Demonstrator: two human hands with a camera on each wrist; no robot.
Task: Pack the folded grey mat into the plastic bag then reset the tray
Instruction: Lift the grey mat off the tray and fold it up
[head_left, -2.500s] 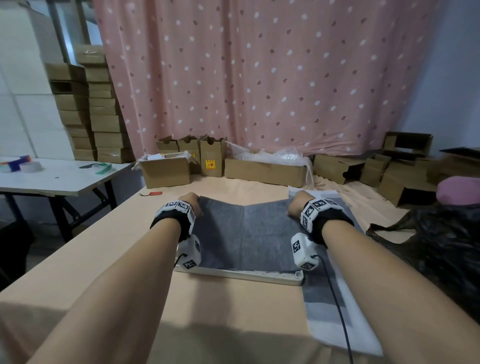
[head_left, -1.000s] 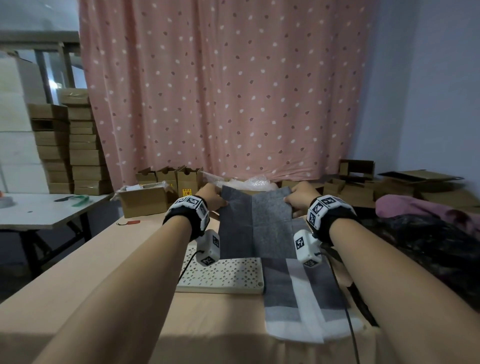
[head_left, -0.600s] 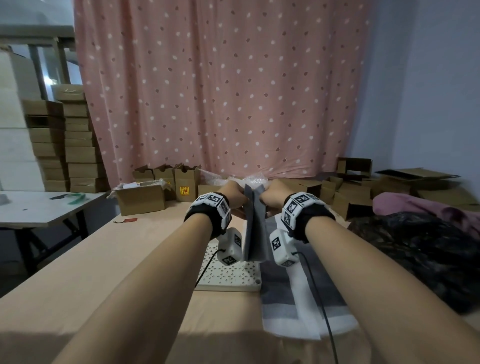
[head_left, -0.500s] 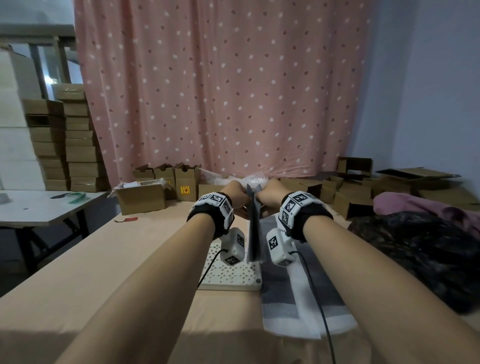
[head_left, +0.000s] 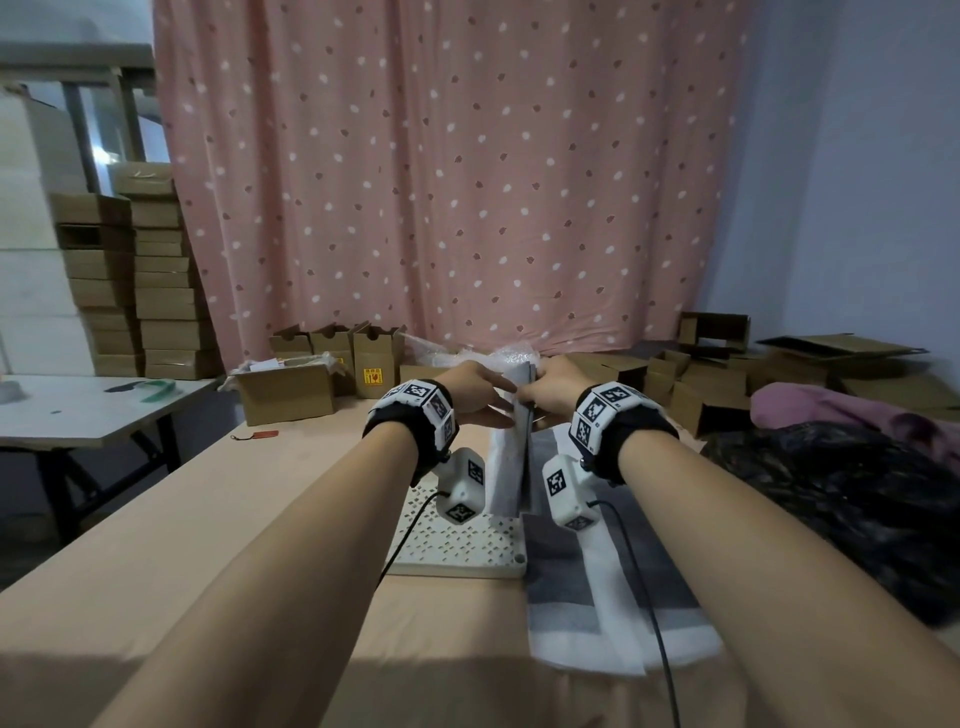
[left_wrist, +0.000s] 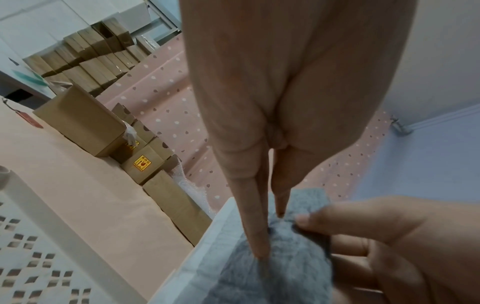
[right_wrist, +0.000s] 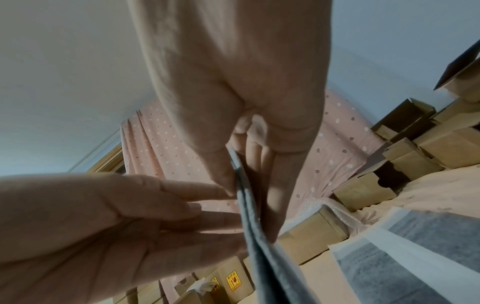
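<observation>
The grey mat (head_left: 521, 457) is folded shut and hangs upright above the white perforated tray (head_left: 457, 551); its left face looks whitish. My right hand (head_left: 540, 389) pinches the mat's top edge between thumb and fingers, seen close in the right wrist view (right_wrist: 249, 185). My left hand (head_left: 498, 400) lays straight fingers flat against the mat's left face (left_wrist: 259, 277) just below that edge. In the right wrist view the left hand (right_wrist: 228, 216) touches the mat (right_wrist: 262, 257) from one side only. Grey sheets in whitish plastic (head_left: 613, 597) lie flat right of the tray.
Open cardboard boxes (head_left: 285, 395) and bubble wrap (head_left: 509, 358) line the table's far edge before a pink dotted curtain. A black bag (head_left: 831, 499) and a pink cloth (head_left: 831, 410) lie right. A white side table (head_left: 78, 410) stands left, near a red tag (head_left: 260, 434).
The mat came up off the tray and both hands closed together, folding it in half. The left hand went from gripping its corner to lying flat against the folded mat.
</observation>
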